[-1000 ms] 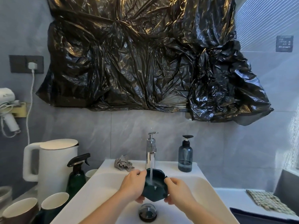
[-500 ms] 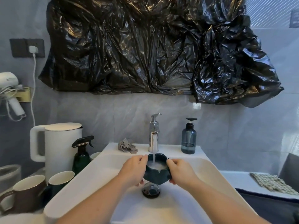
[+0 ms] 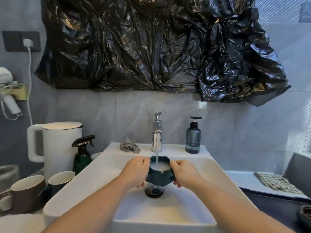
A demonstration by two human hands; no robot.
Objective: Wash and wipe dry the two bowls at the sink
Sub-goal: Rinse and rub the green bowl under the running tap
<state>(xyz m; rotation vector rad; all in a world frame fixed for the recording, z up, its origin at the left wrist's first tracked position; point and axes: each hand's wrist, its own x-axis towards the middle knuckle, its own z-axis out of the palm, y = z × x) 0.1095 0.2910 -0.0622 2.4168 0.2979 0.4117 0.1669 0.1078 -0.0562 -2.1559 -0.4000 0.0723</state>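
So the left hand and right hand are both gripping the dark bowl upright between them, directly under the faucet, filling up.

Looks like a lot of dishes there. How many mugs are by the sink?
2 clearly: a brown mug at far left and a dark mug right of it. A pale rim behind the spray bottle may be a third.
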